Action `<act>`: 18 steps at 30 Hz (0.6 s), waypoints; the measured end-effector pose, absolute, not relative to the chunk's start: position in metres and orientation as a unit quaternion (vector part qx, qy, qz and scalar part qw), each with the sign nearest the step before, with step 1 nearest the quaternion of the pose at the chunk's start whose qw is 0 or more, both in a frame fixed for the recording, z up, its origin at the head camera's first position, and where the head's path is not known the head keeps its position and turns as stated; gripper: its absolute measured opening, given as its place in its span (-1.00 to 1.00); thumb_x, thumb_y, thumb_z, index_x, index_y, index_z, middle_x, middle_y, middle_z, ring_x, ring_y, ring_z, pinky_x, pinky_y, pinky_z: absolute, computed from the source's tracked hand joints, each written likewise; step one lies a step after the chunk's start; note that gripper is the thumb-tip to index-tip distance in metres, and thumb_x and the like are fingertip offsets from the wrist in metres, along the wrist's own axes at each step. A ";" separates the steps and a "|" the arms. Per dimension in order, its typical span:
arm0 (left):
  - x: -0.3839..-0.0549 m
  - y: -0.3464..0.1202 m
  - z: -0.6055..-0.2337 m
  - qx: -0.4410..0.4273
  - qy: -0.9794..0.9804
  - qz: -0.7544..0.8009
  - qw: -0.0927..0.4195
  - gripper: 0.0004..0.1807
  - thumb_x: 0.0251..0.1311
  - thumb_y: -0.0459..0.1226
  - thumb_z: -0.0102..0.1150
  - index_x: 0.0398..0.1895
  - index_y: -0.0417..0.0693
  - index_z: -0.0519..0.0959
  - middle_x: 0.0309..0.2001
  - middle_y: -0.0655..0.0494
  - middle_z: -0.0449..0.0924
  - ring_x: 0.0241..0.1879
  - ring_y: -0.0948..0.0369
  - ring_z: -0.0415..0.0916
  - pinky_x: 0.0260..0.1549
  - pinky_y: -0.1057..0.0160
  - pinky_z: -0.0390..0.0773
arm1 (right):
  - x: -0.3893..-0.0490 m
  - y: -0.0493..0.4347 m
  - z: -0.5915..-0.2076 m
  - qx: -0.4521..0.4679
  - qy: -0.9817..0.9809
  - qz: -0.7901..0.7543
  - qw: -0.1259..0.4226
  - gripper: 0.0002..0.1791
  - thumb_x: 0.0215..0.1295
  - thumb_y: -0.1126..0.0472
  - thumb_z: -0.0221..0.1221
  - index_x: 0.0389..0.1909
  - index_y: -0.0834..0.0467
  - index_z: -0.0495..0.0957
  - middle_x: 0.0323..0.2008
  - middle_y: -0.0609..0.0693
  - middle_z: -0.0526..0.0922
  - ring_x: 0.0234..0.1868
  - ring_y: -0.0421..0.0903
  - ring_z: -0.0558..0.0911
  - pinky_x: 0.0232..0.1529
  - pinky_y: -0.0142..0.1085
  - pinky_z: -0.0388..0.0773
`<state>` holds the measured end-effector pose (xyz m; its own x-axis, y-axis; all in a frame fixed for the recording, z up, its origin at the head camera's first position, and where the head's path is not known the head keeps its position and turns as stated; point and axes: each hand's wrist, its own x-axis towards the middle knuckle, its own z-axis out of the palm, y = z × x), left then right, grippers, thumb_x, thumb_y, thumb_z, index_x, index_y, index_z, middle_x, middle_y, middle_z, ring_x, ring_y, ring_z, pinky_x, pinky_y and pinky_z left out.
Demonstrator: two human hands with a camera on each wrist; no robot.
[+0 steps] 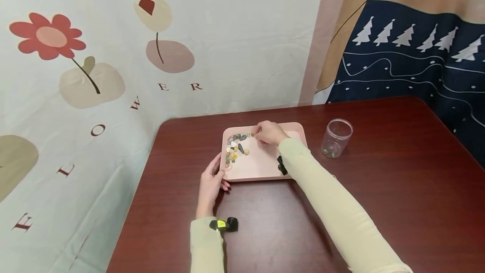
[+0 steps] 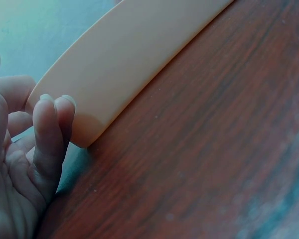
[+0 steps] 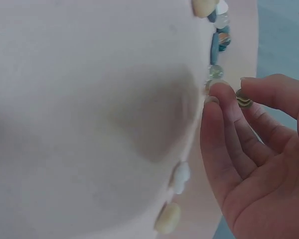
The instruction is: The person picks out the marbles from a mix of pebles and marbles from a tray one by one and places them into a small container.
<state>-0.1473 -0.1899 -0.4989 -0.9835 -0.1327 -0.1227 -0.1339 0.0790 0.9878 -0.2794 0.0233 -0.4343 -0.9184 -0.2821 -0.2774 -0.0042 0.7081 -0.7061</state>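
A shallow pink tray (image 1: 261, 167) lies on the table with pebbles, shells and glass marbles along its left and far sides. My left hand (image 1: 211, 180) holds the tray at its near left corner; the left wrist view shows the fingers against the tray wall (image 2: 114, 64). Over the far side of the tray, my right hand (image 1: 270, 133) pinches a glass marble (image 3: 244, 99) with a yellowish swirl between thumb and fingertips. Beside those fingertips in the right wrist view sits a clear marble (image 3: 216, 72). A white piece (image 3: 181, 177) and a cream stone (image 3: 168, 218) lie along the same edge.
To the right of the tray stands a clear plastic jar (image 1: 337, 138) without a lid, a few small pieces at its bottom. The dark red wooden table (image 1: 261, 231) meets a printed cloth backdrop (image 1: 246, 54) at its far edge.
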 end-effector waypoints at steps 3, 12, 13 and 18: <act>-0.148 -0.190 -0.499 -0.092 0.734 0.672 0.003 -0.40 0.11 -0.41 -0.08 0.16 0.44 0.32 0.17 0.32 0.31 -0.75 0.04 0.45 -0.79 0.16 0.53 | -0.276 0.023 -0.428 -0.088 0.906 -0.375 0.174 -0.90 0.14 0.20 0.10 -0.33 0.12 0.50 -0.50 0.04 0.58 -0.50 -0.07 0.58 -0.61 -0.43 0.47; -0.148 -0.188 -0.498 -0.089 0.733 0.674 -0.004 -0.39 0.08 -0.42 -0.08 0.17 0.38 0.33 0.15 0.29 0.33 -0.76 0.06 0.44 -0.80 0.16 0.52 | -0.268 0.037 -0.413 -0.101 0.895 -0.411 0.140 -0.87 0.14 0.18 0.13 -0.31 0.12 0.52 -0.46 -0.01 0.57 -0.46 -0.06 0.60 -0.49 -0.36 0.56; -0.148 -0.188 -0.498 -0.089 0.733 0.675 -0.004 -0.39 0.08 -0.42 -0.09 0.17 0.38 0.33 0.15 0.28 0.33 -0.77 0.06 0.44 -0.80 0.16 0.52 | -0.267 0.040 -0.411 -0.101 0.894 -0.414 0.139 -0.87 0.14 0.17 0.12 -0.30 0.11 0.52 -0.46 -0.01 0.57 -0.45 -0.06 0.61 -0.48 -0.35 0.56; -0.148 -0.188 -0.498 -0.087 0.732 0.675 -0.003 -0.40 0.10 -0.42 -0.09 0.19 0.35 0.32 0.16 0.28 0.32 -0.77 0.06 0.43 -0.80 0.15 0.53 | -0.262 0.052 -0.407 -0.112 0.893 -0.417 0.126 -0.80 0.15 0.16 0.10 -0.23 0.13 0.54 -0.44 0.01 0.58 -0.45 -0.09 0.60 -0.46 -0.37 0.56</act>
<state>-0.1477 -0.1876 -0.4983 -0.9847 -0.1316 -0.1142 -0.1245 0.0725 0.9896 -0.2615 0.0516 -0.4067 -0.9430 -0.3055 -0.1318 -0.0953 0.6276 -0.7726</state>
